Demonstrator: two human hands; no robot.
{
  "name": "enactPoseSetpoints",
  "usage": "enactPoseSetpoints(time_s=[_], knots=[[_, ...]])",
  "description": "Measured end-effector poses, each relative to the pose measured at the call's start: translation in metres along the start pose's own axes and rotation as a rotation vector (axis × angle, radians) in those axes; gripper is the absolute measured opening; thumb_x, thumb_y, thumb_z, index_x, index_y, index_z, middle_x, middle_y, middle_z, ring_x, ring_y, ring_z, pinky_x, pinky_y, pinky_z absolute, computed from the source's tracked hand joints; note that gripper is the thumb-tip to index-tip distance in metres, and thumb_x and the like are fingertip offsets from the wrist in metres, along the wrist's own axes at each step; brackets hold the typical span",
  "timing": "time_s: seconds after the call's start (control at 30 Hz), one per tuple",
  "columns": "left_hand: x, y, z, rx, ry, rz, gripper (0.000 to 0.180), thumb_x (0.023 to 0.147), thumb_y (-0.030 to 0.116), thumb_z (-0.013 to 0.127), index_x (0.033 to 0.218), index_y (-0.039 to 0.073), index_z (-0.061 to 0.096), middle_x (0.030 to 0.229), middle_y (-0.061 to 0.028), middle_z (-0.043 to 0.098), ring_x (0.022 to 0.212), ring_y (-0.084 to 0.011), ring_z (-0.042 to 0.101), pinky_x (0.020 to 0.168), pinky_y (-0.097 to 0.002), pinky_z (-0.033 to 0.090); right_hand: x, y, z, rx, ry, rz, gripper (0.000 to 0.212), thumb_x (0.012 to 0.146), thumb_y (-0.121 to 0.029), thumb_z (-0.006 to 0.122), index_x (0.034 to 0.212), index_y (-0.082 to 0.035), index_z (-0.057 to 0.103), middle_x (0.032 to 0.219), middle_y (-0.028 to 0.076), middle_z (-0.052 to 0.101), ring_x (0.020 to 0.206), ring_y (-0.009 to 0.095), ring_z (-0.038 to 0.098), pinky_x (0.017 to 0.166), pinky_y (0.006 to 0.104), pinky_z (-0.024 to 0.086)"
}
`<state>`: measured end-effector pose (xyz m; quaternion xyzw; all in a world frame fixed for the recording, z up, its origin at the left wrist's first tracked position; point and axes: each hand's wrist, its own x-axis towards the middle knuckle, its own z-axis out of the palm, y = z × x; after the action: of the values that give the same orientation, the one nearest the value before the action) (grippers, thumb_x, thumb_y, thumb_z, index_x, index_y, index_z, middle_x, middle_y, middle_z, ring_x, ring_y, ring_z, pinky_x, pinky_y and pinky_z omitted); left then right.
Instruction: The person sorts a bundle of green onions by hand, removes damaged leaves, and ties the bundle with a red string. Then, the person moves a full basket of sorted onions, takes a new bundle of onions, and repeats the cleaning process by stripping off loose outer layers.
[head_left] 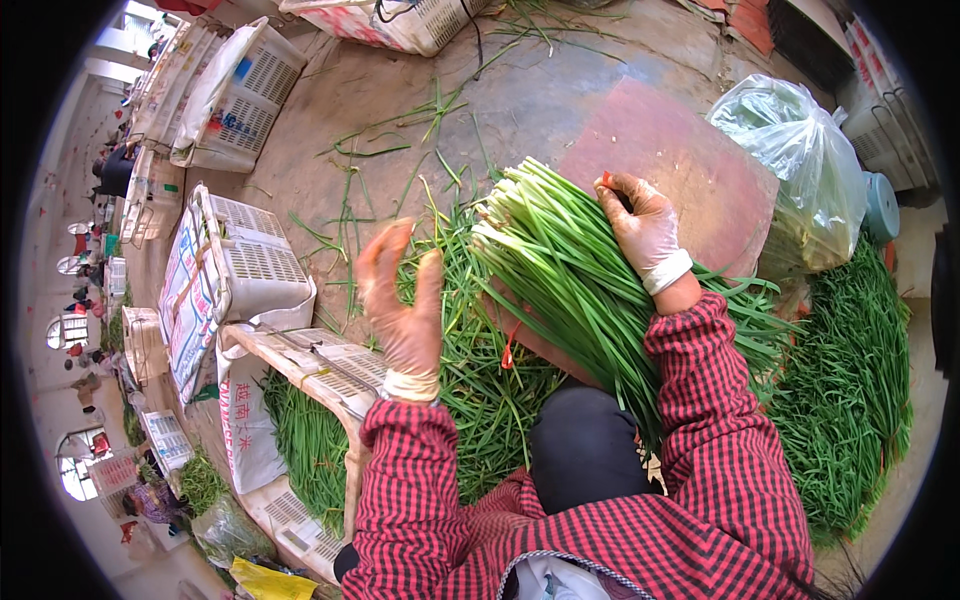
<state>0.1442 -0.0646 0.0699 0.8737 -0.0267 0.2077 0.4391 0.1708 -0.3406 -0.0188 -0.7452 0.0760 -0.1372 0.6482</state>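
- Right hand (pixel 640 225), in a thin pale glove, rests on the far right edge of the bundle of green chives (pixel 570 270), fingers curled onto the stalks, a small red band (pixel 606 180) at the fingertips
- Bundle lies slantwise, pale cut ends pointing far-left, leafy tips running near-right under the right forearm; it sits partly on a reddish board (pixel 690 160)
- Left hand (pixel 402 295), gloved, held open with fingers spread, blurred, gripping nothing; it hangs just left of the bundle over loose chives (pixel 480 390)
- White plastic crate (pixel 330 370) with more greens at near left; second crate (pixel 250 265) farther left
- Clear plastic bag (pixel 800 170) at far right, heap of chives (pixel 850 380) below it on the floor
- Stray stalks scattered on the bare floor (pixel 520 100) beyond
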Motion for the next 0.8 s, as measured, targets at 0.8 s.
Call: enactPoseSetpoints(time_s=[0.8], knots=[[0.052,0.016,0.018,0.024,-0.634,0.117,0.025,0.076,0.015,0.078,0.098,0.007,0.071,0.104,-0.0067,0.056,0.102,-0.0206,0.055,0.096,-0.0339,0.043,0.004,0.015,0.000,-0.041,-0.003,0.018,0.017,0.092,-0.012,0.069,0.105,-0.001,0.071,0.092,0.010,0.074,0.083,0.013,0.067,0.077,0.0275,0.052]])
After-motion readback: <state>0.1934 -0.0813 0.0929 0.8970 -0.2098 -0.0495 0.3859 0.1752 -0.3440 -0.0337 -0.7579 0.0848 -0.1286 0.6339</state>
